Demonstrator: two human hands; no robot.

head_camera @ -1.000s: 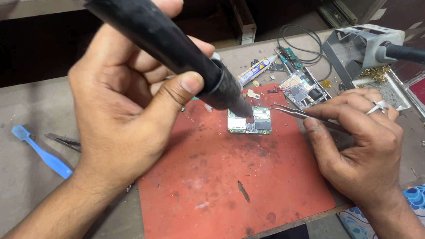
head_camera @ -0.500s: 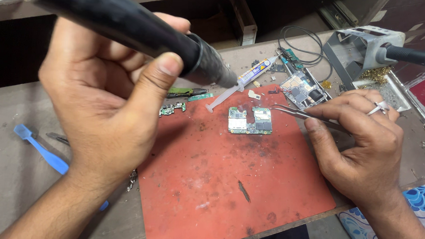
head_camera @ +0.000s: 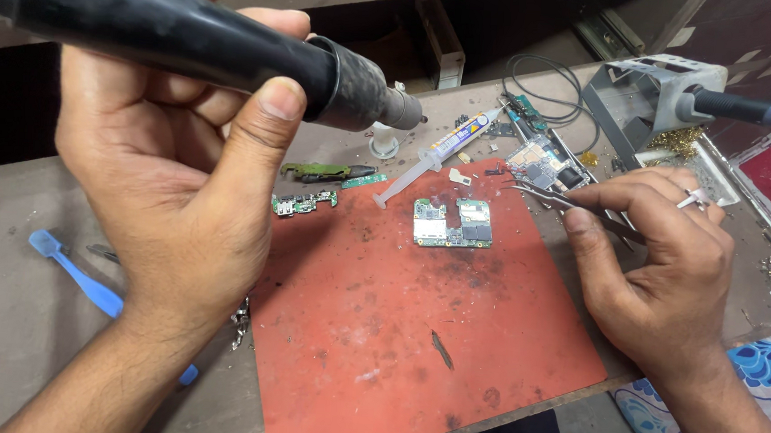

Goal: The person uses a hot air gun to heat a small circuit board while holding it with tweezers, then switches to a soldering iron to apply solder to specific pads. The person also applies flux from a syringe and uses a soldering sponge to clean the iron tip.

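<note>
My left hand [head_camera: 174,168] grips a thick black hot-air wand [head_camera: 174,30], held high with its metal nozzle [head_camera: 401,110] pointing right, well above the bench. A small green circuit board [head_camera: 453,223] lies on the red work mat [head_camera: 414,334], near the mat's far edge. My right hand [head_camera: 659,260] rests on the mat's right side and pinches metal tweezers [head_camera: 547,195], whose tips point left, just right of the board without touching it.
A syringe [head_camera: 434,157] lies beyond the mat, with small green board pieces [head_camera: 306,203] left of it. Another circuit board [head_camera: 540,164] and black cable [head_camera: 536,83] sit behind. A soldering-iron stand [head_camera: 651,99] is far right, a blue plastic pry tool [head_camera: 78,278] left.
My left hand has lifted the hot-air wand up and leftwards off the small board, uncovering the board and the syringe. My right hand and tweezers have barely moved.
</note>
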